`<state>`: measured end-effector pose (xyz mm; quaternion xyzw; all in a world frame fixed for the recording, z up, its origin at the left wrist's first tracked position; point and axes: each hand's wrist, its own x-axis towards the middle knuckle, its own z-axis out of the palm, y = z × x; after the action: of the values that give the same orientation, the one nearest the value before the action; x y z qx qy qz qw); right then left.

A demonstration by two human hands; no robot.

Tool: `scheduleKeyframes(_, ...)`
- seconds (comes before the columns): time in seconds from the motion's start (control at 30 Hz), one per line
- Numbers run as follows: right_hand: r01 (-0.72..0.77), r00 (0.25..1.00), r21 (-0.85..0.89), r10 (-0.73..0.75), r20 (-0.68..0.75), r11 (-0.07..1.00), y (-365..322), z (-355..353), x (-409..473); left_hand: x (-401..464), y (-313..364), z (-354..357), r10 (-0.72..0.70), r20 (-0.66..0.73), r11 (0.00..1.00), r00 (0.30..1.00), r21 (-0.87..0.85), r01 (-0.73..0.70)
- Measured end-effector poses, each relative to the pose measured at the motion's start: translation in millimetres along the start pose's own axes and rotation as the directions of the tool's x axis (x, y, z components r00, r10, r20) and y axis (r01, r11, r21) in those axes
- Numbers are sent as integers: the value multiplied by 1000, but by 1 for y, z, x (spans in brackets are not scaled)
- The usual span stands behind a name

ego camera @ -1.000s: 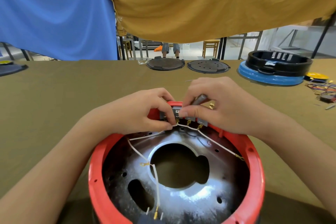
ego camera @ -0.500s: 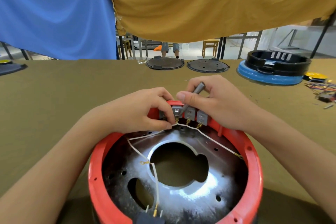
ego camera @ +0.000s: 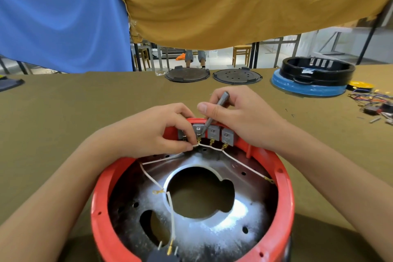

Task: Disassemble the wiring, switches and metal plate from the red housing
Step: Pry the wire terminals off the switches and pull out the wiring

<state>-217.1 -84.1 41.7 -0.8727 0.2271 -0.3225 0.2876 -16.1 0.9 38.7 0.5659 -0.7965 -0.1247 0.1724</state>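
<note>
Round red plastic housing [ego camera: 285, 204] sits open side up on the olive-brown cloth table [ego camera: 63, 123], at the near edge, directly below the camera. Inside it lies a dull grey metal plate [ego camera: 229, 219], scuffed and whitish, with a large central cut-out and small drilled holes.

Row of small grey block switches [ego camera: 213, 132] stands against the far inner wall of the housing. Brass spade terminals hang beneath them, joined by thin white insulated wires [ego camera: 244, 165] that loop across the plate toward a dark plug fitting at the near rim.

Left hand [ego camera: 153, 132] is curled at the switch row, thumb and forefinger pinching the white wire just under the left switches. Right hand [ego camera: 240, 119] is clenched around a slim grey metal tool [ego camera: 214, 112], tip set down between two switches.

Handling judgement: the wire looks limp and light; pulling on the insulation risks tearing it from the crimp, so take hold at the brass terminal itself. Switches look like rigid, light clip-in blocks, probably needing a pry at the tab. The plate looks stiff, thin, possibly sharp-edged; the central cut-out rim offers the best hold. The housing's smooth plastic may slide on the cloth, so it wants bracing.

Farther off: two dark round discs [ego camera: 237, 76], a black ring on a blue base [ego camera: 314, 79], loose coloured wiring [ego camera: 370, 100].
</note>
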Motion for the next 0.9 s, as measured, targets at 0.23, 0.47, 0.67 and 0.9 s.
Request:
scheduleKeyframes(0.23,76,997,-70,-74,35,995,-2,-6,-5,0,-2,0,3,14,1000,1000,1,-3)
scheduleKeyframes(0.47,-22,1000,18,23,-11,1000,-4,0,-2,0,-1,-2,4,24,1000,1000,0,-4)
scheduleKeyframes(0.67,-13,999,-5,13,-31,1000,-3,0,-5,-1,-2,-2,-2,34,1000,999,-3,2)
scheduleKeyframes(0.9,52,998,-72,-49,42,996,-1,-10,-5,-1,-1,-2,-11,52,1000,999,-15,12)
